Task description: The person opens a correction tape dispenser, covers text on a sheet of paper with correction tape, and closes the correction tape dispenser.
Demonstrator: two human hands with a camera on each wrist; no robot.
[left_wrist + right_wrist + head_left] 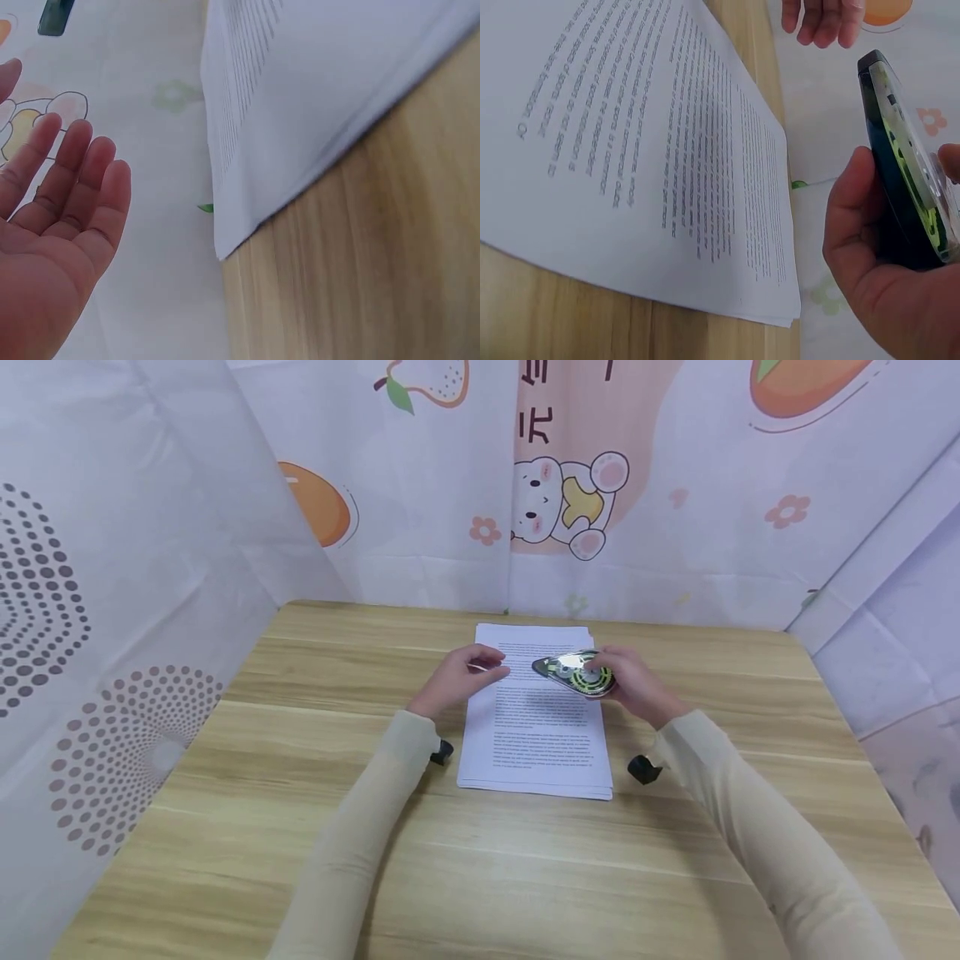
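Observation:
My right hand grips a correction tape dispenser above the upper part of a stack of printed paper. Its dark, pointed tip faces left, toward my other hand. In the right wrist view, the fingers and thumb of the right hand hold the dispenser by both sides, its dark casing and green inner part showing. My left hand hovers at the stack's left edge, holding nothing. In the left wrist view, the left hand has its palm showing and fingers loosely extended.
The paper lies on a wooden table with its far edge near the table's back. Behind hangs a pale printed curtain, with more cloth along both sides. Dark wrist devices show beside the left cuff and right cuff.

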